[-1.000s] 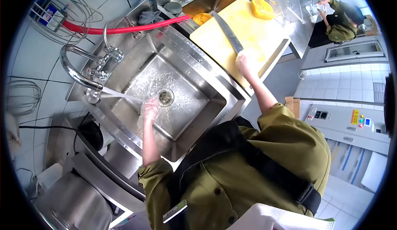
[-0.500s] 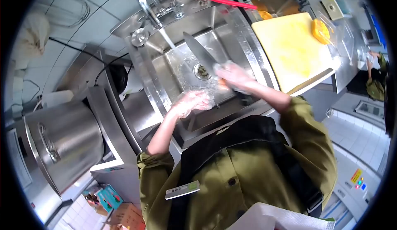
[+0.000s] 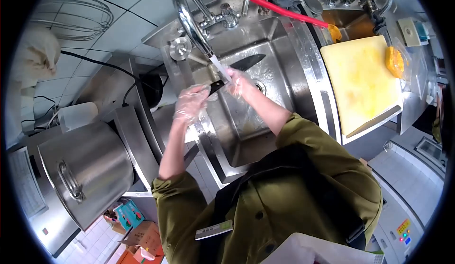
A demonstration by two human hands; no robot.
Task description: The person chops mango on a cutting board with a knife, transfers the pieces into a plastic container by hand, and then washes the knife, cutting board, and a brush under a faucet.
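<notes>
A kitchen knife [image 3: 251, 62] with a black handle lies across the stream of water over the steel sink [image 3: 284, 86], its blade pointing right. In a clear plastic glove, my left hand [image 3: 191, 103] is closed around the end of the handle. My right hand [image 3: 240, 83], gloved too, has its fingers closed at the blade's base, right beside the running water. The chrome faucet [image 3: 192, 19] pours onto this spot. Part of the blade is hidden behind my right hand and the water.
Right of the sink lies a yellow-stained cutting board [image 3: 358, 88], with an orange-yellow piece [image 3: 394, 62] at its far corner. A red hose [image 3: 270, 3] runs behind the sink. To the left stand a large steel pot [image 3: 90, 164] and a sink strainer [image 3: 180, 48].
The knife has passed from my right hand to my left, and its blade now points right instead of up-left. My right hand has moved left to the blade under the water.
</notes>
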